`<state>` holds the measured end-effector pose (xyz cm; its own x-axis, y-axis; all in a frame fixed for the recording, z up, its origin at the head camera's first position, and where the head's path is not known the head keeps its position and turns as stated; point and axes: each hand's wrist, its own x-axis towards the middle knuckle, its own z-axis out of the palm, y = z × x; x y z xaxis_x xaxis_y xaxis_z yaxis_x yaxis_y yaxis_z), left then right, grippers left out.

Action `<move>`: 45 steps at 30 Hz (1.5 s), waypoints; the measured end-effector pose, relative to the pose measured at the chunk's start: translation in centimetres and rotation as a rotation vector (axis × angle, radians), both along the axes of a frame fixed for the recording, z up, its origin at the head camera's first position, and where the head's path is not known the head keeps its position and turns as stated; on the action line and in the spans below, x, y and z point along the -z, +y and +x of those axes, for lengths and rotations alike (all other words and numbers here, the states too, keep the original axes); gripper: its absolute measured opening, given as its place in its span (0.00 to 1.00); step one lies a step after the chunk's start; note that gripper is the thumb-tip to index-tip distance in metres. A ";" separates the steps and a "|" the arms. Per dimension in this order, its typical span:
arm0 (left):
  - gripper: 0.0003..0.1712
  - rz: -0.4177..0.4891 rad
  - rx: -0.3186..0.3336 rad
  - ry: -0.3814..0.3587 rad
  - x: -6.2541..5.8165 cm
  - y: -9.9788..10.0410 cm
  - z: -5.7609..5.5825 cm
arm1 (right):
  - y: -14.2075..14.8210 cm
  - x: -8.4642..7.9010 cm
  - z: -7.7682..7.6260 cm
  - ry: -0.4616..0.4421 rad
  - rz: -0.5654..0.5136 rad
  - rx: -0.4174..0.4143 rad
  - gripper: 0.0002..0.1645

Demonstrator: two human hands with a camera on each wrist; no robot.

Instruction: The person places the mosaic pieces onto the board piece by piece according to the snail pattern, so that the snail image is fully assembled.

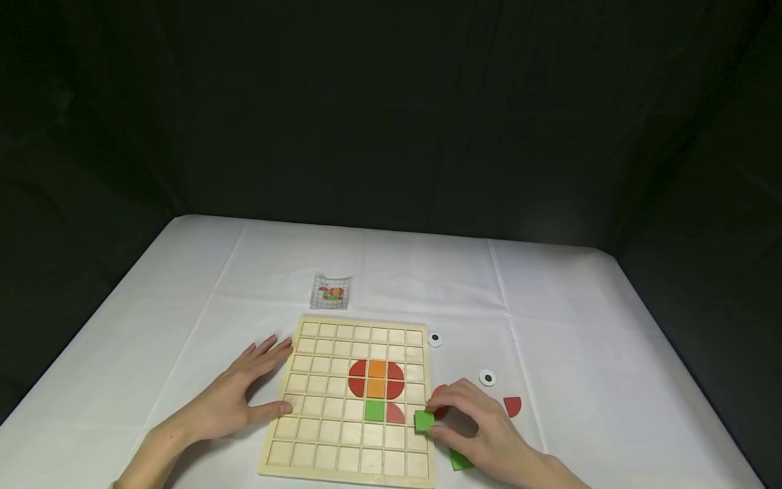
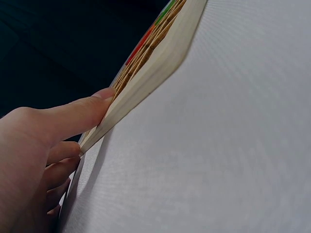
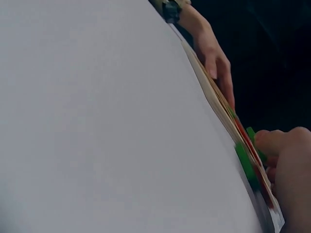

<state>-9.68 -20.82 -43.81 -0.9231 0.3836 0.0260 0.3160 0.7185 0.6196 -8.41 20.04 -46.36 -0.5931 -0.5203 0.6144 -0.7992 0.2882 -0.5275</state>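
My right hand pinches a green square tile between thumb and fingers, over the right edge of the wooden grid board. On the board, red quarter-circle tiles flank two orange square tiles. Below them lie a green square tile and a lighter red quarter-circle tile. My left hand rests at the board's left side, fingers spread, with the thumb on its edge; the left wrist view shows this thumb close up.
Right of the board lie two white eye discs, a red quarter-circle tile, another red tile partly behind my right hand, and green pieces below it. A small pattern card lies beyond the board on the white cloth.
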 end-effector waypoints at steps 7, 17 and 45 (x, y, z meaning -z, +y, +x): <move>0.51 0.017 0.014 0.010 0.2 0.3 0.0 | -2.2 0.0 -0.3 -0.041 0.018 -0.043 0.24; 0.52 0.009 0.008 0.002 0.1 0.1 0.0 | -4.8 -0.3 -0.6 0.005 0.047 -0.041 0.19; 0.52 0.023 0.013 0.003 0.0 0.1 0.1 | -9.7 -0.4 -0.6 0.040 0.095 0.058 0.14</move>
